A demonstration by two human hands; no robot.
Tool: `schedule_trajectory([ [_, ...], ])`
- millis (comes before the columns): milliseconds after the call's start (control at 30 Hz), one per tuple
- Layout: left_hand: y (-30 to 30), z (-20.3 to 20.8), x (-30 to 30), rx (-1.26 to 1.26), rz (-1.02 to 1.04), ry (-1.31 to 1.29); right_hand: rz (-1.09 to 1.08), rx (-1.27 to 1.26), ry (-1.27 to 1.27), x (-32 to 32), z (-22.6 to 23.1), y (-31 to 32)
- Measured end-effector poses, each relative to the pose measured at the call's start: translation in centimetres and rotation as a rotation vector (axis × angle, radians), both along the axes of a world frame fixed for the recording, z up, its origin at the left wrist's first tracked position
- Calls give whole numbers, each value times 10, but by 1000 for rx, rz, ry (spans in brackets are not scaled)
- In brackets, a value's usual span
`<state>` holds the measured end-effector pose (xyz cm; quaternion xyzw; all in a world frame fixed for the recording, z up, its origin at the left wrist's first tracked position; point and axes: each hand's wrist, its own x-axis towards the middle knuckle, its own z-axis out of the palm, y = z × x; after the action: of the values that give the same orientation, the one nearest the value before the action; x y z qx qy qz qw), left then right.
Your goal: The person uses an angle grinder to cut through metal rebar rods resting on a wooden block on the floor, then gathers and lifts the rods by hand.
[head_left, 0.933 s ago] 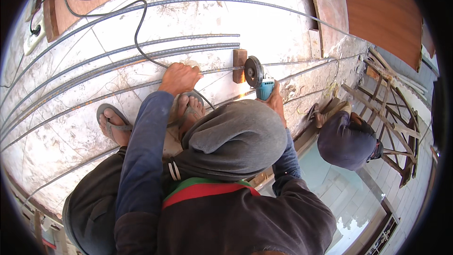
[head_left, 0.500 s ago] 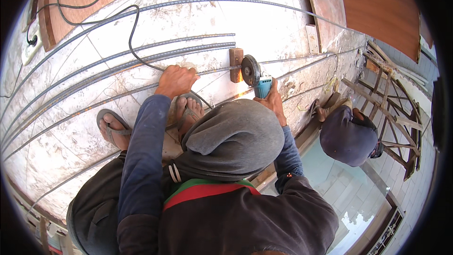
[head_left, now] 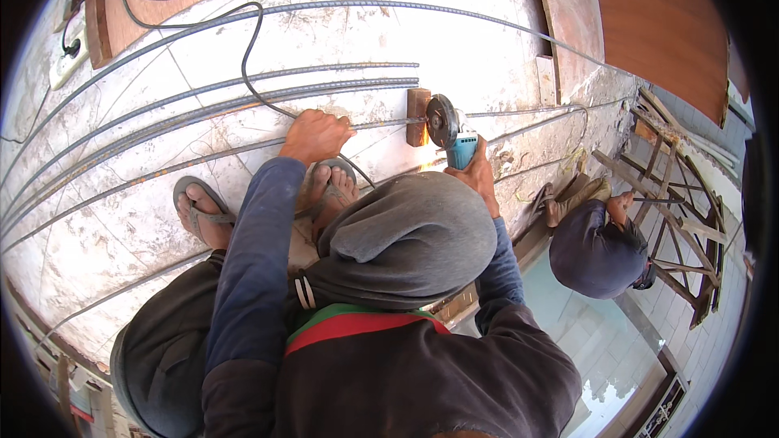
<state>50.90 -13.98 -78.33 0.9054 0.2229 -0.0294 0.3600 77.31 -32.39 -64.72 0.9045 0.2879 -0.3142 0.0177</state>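
Rebar lay in long runs across the pale concrete floor (head_left: 454,24), about six bars as far as the curved view allowed a count, with one black cable (head_left: 243,57) looping over them from the far left. At the near left a sandalled foot (head_left: 199,215) rested flat; a second foot stood just right of it, pinning the bar being cut (head_left: 377,123). The left hand (head_left: 315,134) pressed down, closed over that bar. Since half a second before, the one angle grinder (head_left: 450,131) had tipped more upright against the single wooden block (head_left: 417,116) under the bar, sparks glowing just below the disc, so I judged the cut was deepening, not finished. The right hand (head_left: 480,172) gripped the grinder's teal body firmly. Further right, another person (head_left: 596,251) crouched at a wooden frame (head_left: 690,227).
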Motion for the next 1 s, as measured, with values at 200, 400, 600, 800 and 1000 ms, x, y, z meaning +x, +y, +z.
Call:
schedule_trajectory([
  [200, -1, -5, -2, 2, 9, -24, 33, -30, -32, -5, 8, 16],
  [400, -4, -9, -4, 46, 0, -47, 73, 83, -16, -2, 1, 5],
  [600, -5, -10, -5, 6, 13, -40, 64, 24, -41, -5, 6, 8],
  [800, -2, -4, 0, -15, 9, -5, 54, 119, 12, 3, 1, -15],
  [1000, -2, -5, -2, -7, 20, -46, -15, 42, 33, -5, 8, -13],
])
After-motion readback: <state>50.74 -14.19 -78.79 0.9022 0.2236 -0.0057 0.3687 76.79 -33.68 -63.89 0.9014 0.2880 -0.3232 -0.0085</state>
